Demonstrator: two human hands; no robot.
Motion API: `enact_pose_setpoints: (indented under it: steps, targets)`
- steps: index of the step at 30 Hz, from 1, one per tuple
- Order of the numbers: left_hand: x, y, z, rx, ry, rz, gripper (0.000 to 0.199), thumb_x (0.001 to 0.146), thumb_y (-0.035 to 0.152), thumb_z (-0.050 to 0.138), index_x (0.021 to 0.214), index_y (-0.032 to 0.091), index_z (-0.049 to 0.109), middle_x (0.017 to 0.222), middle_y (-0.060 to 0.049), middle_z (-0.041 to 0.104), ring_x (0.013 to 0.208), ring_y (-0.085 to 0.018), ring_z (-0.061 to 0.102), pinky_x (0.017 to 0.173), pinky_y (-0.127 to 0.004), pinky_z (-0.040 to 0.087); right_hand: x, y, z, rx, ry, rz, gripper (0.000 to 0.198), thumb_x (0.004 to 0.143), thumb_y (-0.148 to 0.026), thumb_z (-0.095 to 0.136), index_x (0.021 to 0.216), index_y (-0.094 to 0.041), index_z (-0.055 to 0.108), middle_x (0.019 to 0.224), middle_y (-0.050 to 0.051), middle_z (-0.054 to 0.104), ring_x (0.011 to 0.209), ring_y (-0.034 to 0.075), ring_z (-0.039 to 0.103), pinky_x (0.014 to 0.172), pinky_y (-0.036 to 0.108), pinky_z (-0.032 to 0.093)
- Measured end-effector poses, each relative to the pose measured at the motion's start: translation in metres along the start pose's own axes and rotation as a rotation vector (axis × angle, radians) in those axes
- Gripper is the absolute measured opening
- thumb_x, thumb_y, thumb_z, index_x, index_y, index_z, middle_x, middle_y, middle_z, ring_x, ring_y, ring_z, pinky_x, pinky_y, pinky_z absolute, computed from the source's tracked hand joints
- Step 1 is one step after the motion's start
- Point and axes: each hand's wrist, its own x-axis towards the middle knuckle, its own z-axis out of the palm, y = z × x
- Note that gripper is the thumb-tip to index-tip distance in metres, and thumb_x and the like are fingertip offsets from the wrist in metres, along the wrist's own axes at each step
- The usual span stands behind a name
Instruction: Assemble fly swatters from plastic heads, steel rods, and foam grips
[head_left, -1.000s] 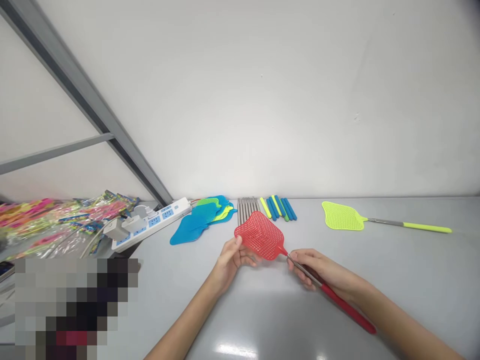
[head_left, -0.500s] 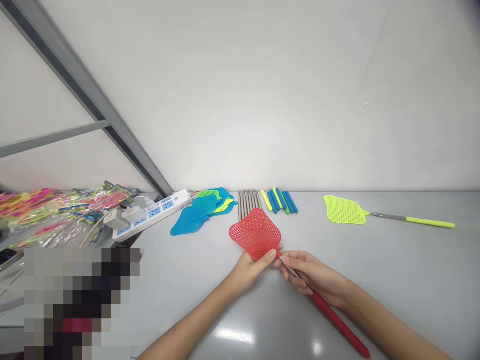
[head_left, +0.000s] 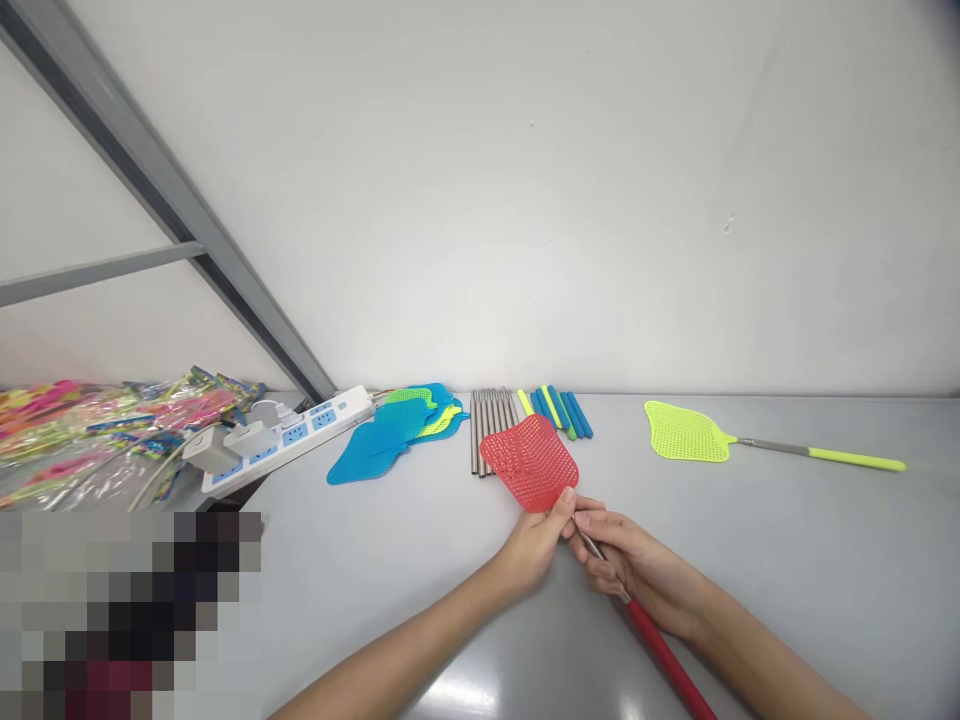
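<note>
A red fly swatter (head_left: 531,462) with a perforated head, a metal rod and a red grip is held between both hands above the table. My left hand (head_left: 538,545) pinches the neck of the head, thumb on top. Close beside it, my right hand (head_left: 637,565) is closed around the metal rod (head_left: 594,548), just above the red grip (head_left: 664,650). The fingers hide the joint between head and rod. The grip's lower end runs out of the frame.
Blue and yellow-green swatter heads (head_left: 375,445), metal rods (head_left: 491,420) and coloured grips (head_left: 574,412) lie at the back. At right rests a yellow swatter (head_left: 688,435). A power strip (head_left: 292,440) and bagged colourful items (head_left: 112,430) are at left. A pixelated patch covers the lower left.
The red swatter's head and my left hand have moved slightly to the right, and the head has turned. My left thumb still presses on the neck; my right hand keeps the rod.
</note>
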Motion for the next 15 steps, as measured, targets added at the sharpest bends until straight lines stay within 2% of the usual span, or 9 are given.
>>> enact_pose_setpoints:
  steps: [3,6,9,15]
  targets:
    - [-0.001,0.002,-0.005,0.001,-0.044,0.005,0.049,0.078,0.052,0.031,0.076,0.015,0.063,0.056,-0.001,0.057,0.070,-0.017,0.057,0.072,-0.029,0.041,0.000,-0.001,0.001,0.067,-0.006,0.016,0.018,0.071,-0.031,0.055,0.080,-0.016,0.054,0.067,0.000,0.047,0.048,0.005,0.035,0.043,0.018,0.025]
    - [-0.003,0.007,-0.008,0.028,-0.041,0.090,0.044,0.080,0.048,0.032,0.080,0.016,0.063,0.075,-0.004,0.062,0.083,-0.017,0.054,0.083,-0.030,0.036,0.001,0.000,0.000,0.181,-0.041,0.104,0.015,0.071,-0.029,0.055,0.080,-0.017,0.052,0.061,-0.004,0.038,0.042,0.003,0.026,0.038,0.016,0.018]
    - [-0.005,0.012,-0.008,0.001,-0.074,0.104,0.045,0.080,0.048,0.031,0.078,0.016,0.062,0.092,-0.006,0.061,0.092,-0.018,0.052,0.087,-0.031,0.034,0.003,0.002,-0.003,0.252,-0.082,0.188,0.013,0.073,-0.029,0.052,0.075,-0.016,0.050,0.055,-0.006,0.028,0.038,0.002,0.018,0.035,0.016,0.012]
    - [-0.006,0.017,-0.007,-0.007,-0.105,0.085,0.045,0.079,0.049,0.031,0.078,0.016,0.063,0.095,-0.006,0.061,0.092,-0.019,0.052,0.087,-0.032,0.033,0.005,0.006,-0.003,0.298,-0.085,0.204,0.011,0.073,-0.028,0.050,0.076,-0.018,0.049,0.053,-0.007,0.024,0.036,0.002,0.015,0.032,0.016,0.009]
